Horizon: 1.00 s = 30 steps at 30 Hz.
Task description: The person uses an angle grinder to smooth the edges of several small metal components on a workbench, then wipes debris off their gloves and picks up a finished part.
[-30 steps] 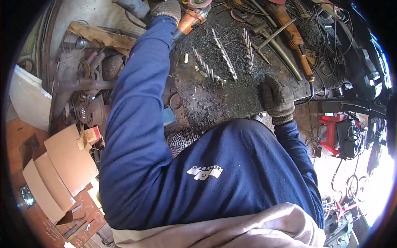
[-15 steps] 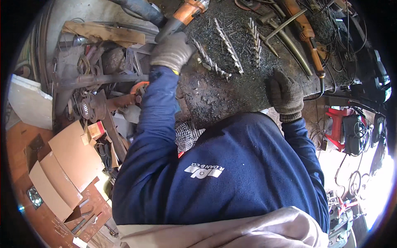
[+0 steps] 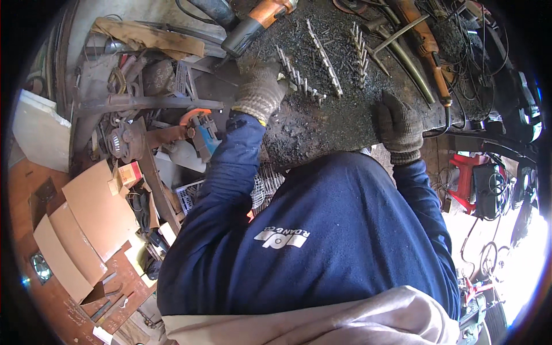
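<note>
My left hand (image 3: 260,91), in a grey knitted glove, is at the left side of a dark worktable (image 3: 322,135). Its fingers blur into the dark surface; a small pale piece shows at its edge, and I cannot tell whether it is gripped. Beside it stands a row of short metal pieces (image 3: 294,73). Two more such rows, a long middle one (image 3: 324,56) and a right one (image 3: 360,56), lie further right. My right hand (image 3: 401,127), gloved too, rests on the table's near edge with its fingers stretched out together, holding nothing.
An orange angle grinder (image 3: 261,23) lies beyond my left hand. At the right are a T-shaped metal bar (image 3: 397,35), a brass-coloured tube (image 3: 411,68) and an orange corded power tool (image 3: 428,49). Dark grit and metal bits cover the tabletop. Cardboard (image 3: 100,210) lies lower left; a red stool (image 3: 462,178) stands right.
My left hand has moved right and nearer, away from the grinder to beside the left row of metal pieces. My right hand stays at the table edge. The whole view has shifted slightly.
</note>
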{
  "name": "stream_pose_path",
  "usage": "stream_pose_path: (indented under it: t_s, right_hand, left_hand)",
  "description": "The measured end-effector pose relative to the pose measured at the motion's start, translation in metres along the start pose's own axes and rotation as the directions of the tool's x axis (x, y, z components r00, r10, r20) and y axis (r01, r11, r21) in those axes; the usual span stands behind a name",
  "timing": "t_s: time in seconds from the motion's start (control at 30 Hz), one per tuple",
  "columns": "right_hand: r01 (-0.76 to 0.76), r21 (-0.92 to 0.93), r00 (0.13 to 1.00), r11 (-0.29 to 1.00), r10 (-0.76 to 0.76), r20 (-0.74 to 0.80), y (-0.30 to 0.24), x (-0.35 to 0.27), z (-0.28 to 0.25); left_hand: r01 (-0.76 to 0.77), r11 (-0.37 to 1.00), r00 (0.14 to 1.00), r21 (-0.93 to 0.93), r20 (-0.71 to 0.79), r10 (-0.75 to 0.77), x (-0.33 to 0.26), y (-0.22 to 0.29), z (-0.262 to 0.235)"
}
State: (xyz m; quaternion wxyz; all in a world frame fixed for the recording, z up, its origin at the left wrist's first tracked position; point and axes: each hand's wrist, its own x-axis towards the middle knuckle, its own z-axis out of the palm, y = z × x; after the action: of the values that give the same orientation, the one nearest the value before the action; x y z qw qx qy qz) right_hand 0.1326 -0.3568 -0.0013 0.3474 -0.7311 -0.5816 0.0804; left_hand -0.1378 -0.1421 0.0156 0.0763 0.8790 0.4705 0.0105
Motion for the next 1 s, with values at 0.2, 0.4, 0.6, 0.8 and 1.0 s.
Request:
stream_pose_path:
  t_s: [0.2,0.4,0.6,0.8,1.0]
  right_hand:
    - [-0.038,0.022,0.999,0.999,0.038,0.005,0.001,-0.002,0.001]
    - [-0.042,0.006,0.999,0.999,0.042,0.012,-0.003,-0.001,-0.002]
    - [-0.045,0.013,0.999,0.999,0.044,0.018,-0.005,-0.001,-0.004]
    - [0.010,0.019,1.000,1.000,-0.010,-0.010,-0.001,0.000,-0.002]
    - [-0.010,0.039,1.000,0.999,0.011,-0.028,0.000,-0.002,0.002]
  left_hand:
    - [0.030,0.985,0.992,-0.170,0.125,-0.009,-0.006,0.004,-0.008]
    - [-0.091,0.994,0.994,-0.058,-0.064,0.088,-0.017,0.003,-0.003]
    - [0.028,0.932,0.999,-0.362,0.034,-0.018,-0.029,0.016,-0.025]
    - [0.094,0.978,0.994,-0.187,0.074,-0.082,-0.030,0.027,-0.014]
    - [0.208,0.966,0.972,-0.153,0.145,-0.186,-0.026,0.034,-0.006]
